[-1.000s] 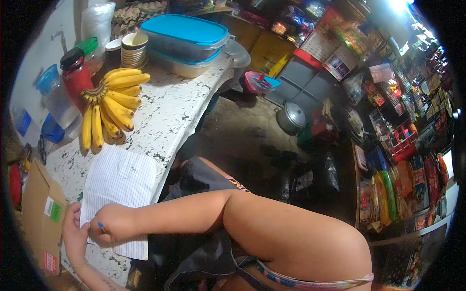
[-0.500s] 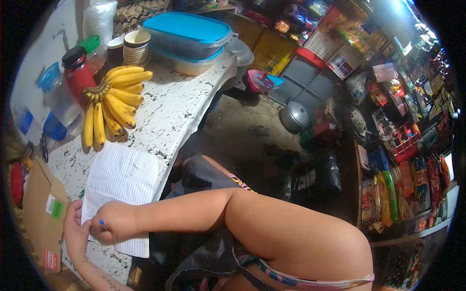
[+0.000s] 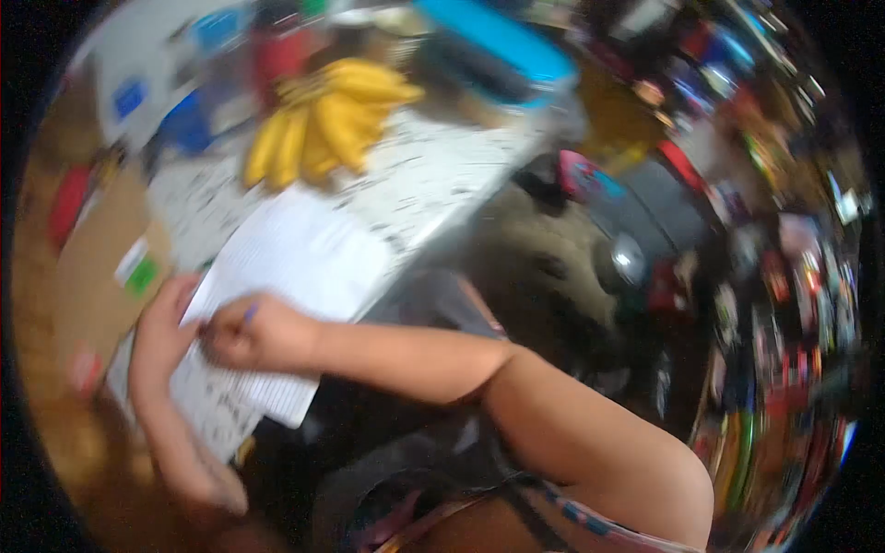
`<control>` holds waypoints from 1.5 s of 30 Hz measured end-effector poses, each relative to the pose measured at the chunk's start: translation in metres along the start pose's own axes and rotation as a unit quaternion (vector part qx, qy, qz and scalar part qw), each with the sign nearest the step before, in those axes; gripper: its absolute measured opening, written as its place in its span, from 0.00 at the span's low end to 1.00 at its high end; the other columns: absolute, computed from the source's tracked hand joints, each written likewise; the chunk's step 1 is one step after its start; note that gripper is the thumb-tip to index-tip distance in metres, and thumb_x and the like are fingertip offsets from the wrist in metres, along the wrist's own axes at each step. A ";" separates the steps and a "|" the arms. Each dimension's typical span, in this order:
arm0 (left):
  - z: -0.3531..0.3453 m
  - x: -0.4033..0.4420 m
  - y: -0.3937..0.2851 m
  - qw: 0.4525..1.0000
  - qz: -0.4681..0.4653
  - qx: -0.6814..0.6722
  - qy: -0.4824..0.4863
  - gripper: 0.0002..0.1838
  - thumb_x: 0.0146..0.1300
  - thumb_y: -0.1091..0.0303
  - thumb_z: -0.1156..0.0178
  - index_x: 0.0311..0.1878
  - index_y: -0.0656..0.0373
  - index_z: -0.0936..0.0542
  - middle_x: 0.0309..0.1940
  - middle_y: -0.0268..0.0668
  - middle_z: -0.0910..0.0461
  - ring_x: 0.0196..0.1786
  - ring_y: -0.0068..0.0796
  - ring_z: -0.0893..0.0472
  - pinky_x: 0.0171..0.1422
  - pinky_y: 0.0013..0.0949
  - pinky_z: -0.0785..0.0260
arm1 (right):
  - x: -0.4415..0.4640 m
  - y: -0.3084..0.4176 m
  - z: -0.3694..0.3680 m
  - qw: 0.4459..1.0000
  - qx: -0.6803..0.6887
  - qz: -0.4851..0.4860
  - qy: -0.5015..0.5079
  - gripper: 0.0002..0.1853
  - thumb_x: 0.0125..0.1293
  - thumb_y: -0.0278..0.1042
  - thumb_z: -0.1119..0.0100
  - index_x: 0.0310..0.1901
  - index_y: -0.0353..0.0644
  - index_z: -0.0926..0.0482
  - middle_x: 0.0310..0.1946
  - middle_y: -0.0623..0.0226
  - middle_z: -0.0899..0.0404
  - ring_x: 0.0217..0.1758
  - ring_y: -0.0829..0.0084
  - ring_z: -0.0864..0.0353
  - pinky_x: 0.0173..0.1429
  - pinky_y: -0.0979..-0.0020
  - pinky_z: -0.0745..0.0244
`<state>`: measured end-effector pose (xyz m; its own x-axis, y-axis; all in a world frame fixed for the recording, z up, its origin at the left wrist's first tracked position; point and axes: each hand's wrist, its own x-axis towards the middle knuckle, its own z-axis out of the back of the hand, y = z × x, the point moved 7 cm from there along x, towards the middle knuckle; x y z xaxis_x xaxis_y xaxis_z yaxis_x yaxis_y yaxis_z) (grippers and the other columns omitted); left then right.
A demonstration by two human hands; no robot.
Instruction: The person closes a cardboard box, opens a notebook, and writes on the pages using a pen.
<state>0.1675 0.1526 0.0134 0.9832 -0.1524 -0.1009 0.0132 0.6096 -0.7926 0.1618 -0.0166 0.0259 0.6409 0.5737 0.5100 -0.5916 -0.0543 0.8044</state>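
Note:
The ruled paper (image 3: 304,249) lies on the white, black-flecked tabletop (image 3: 442,175). My right hand (image 3: 263,334) is closed around a pen whose blue end (image 3: 250,314) shows above the fist; the fist rests on the lower part of the sheet. Beside it, my left hand (image 3: 168,323) lies at the sheet's left edge, fingers apart and thumb near the right fist. Motion blurs the view, and the pen's tip is hidden.
Yellow bananas (image 3: 327,120) lie beyond the paper. A cardboard piece (image 3: 101,267) is left of my left hand. A blue-lidded container (image 3: 502,46) stands at the back, and a metal pot (image 3: 627,261) is beyond the table's right edge. Packed goods (image 3: 793,369) fill the right side.
The view has swung, so the table, bananas and paper appear farther right, and both hands appear higher and farther right. My right hand keeps its hold on the pen; the picture is now blurred.

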 end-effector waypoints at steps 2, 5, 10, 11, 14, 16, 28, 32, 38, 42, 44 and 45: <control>0.001 -0.006 -0.019 0.999 0.034 -0.026 -0.019 0.34 0.49 0.93 0.49 0.64 0.65 0.30 0.62 0.44 0.25 0.70 0.34 0.29 0.75 0.35 0.38 | -0.002 -0.005 0.003 0.992 0.077 -0.101 0.015 0.07 0.66 0.31 0.36 0.31 0.39 0.20 0.26 0.67 0.18 0.32 0.78 0.21 0.36 0.69 0.24; 0.000 -0.003 -0.017 0.996 -0.044 -0.067 -0.038 0.28 0.51 0.87 0.43 0.59 0.64 0.26 0.52 0.43 0.20 0.59 0.32 0.22 0.64 0.34 0.30 | -0.001 -0.010 0.010 0.969 0.135 -0.203 0.033 0.08 0.68 0.32 0.36 0.32 0.40 0.22 0.29 0.72 0.20 0.33 0.82 0.25 0.37 0.73 0.26; 0.002 -0.011 -0.020 0.998 -0.041 -0.004 -0.045 0.22 0.52 0.79 0.37 0.53 0.59 0.22 0.39 0.39 0.17 0.43 0.32 0.18 0.46 0.35 0.26 | -0.006 -0.010 0.005 0.955 0.171 -0.235 0.067 0.05 0.70 0.27 0.38 0.36 0.39 0.23 0.32 0.73 0.20 0.35 0.85 0.25 0.39 0.79 0.28; 0.001 -0.013 -0.019 0.998 -0.043 0.008 -0.049 0.22 0.52 0.78 0.36 0.53 0.59 0.22 0.38 0.39 0.17 0.42 0.32 0.18 0.45 0.35 0.25 | -0.008 -0.012 0.005 0.961 0.133 -0.226 0.082 0.06 0.70 0.28 0.37 0.35 0.39 0.23 0.31 0.74 0.21 0.34 0.85 0.26 0.39 0.79 0.29; 0.005 -0.010 -0.030 1.000 -0.009 0.009 -0.025 0.23 0.54 0.80 0.37 0.56 0.57 0.22 0.37 0.35 0.20 0.42 0.27 0.22 0.47 0.33 0.28 | -0.006 -0.017 0.007 0.963 0.063 -0.243 0.094 0.08 0.69 0.30 0.36 0.32 0.39 0.22 0.28 0.75 0.22 0.33 0.85 0.28 0.37 0.79 0.32; 0.004 -0.007 -0.025 0.999 -0.019 0.024 -0.037 0.23 0.54 0.77 0.35 0.55 0.56 0.22 0.36 0.35 0.21 0.41 0.29 0.22 0.45 0.34 0.28 | -0.004 -0.012 0.007 0.965 0.037 -0.242 0.098 0.10 0.69 0.31 0.35 0.31 0.38 0.22 0.27 0.76 0.23 0.32 0.85 0.29 0.36 0.79 0.33; 0.007 -0.007 -0.025 0.997 -0.030 0.054 -0.053 0.23 0.54 0.72 0.30 0.55 0.57 0.22 0.45 0.45 0.16 0.47 0.39 0.17 0.50 0.38 0.25 | -0.002 -0.005 0.009 0.976 -0.031 -0.182 0.116 0.11 0.66 0.33 0.33 0.29 0.36 0.21 0.24 0.75 0.25 0.31 0.83 0.31 0.36 0.76 0.34; 0.006 -0.006 -0.022 0.997 -0.029 0.040 -0.051 0.24 0.54 0.71 0.30 0.56 0.56 0.22 0.47 0.46 0.16 0.48 0.40 0.17 0.51 0.38 0.25 | -0.002 -0.003 0.007 0.981 -0.015 -0.160 0.106 0.11 0.66 0.32 0.34 0.28 0.36 0.21 0.24 0.73 0.25 0.30 0.81 0.31 0.37 0.75 0.34; 0.004 -0.007 -0.024 0.998 -0.018 0.039 -0.052 0.26 0.53 0.75 0.30 0.57 0.57 0.23 0.40 0.37 0.20 0.44 0.31 0.21 0.48 0.36 0.27 | 0.000 0.002 0.008 0.982 -0.050 -0.137 0.121 0.11 0.65 0.31 0.34 0.29 0.34 0.22 0.24 0.70 0.25 0.30 0.79 0.30 0.36 0.74 0.33; 0.005 -0.005 -0.023 0.998 -0.009 0.050 -0.041 0.24 0.54 0.71 0.30 0.56 0.57 0.22 0.47 0.46 0.16 0.48 0.40 0.17 0.51 0.37 0.24 | 0.003 0.008 0.009 0.983 -0.088 -0.112 0.115 0.11 0.65 0.31 0.34 0.29 0.34 0.22 0.24 0.70 0.25 0.30 0.79 0.30 0.35 0.73 0.33; 0.005 -0.005 -0.024 0.997 -0.029 0.051 -0.047 0.24 0.54 0.72 0.30 0.56 0.57 0.22 0.47 0.45 0.16 0.48 0.39 0.16 0.51 0.37 0.24 | 0.001 0.007 0.010 0.984 -0.077 -0.121 0.104 0.11 0.65 0.31 0.34 0.29 0.34 0.22 0.24 0.70 0.25 0.30 0.78 0.30 0.36 0.72 0.32; 0.005 -0.005 -0.024 0.997 -0.039 0.051 -0.050 0.24 0.54 0.72 0.31 0.56 0.58 0.22 0.47 0.45 0.16 0.47 0.39 0.16 0.51 0.37 0.24 | 0.000 0.006 0.011 0.984 -0.072 -0.126 0.099 0.10 0.65 0.31 0.34 0.30 0.34 0.22 0.24 0.70 0.24 0.29 0.78 0.29 0.36 0.72 0.32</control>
<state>0.1635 0.1428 0.0355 0.9915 -0.1280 0.0235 0.1046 0.6759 -0.7295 0.1635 -0.0256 0.0343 0.6765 0.7028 0.2199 -0.4995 0.2185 0.8383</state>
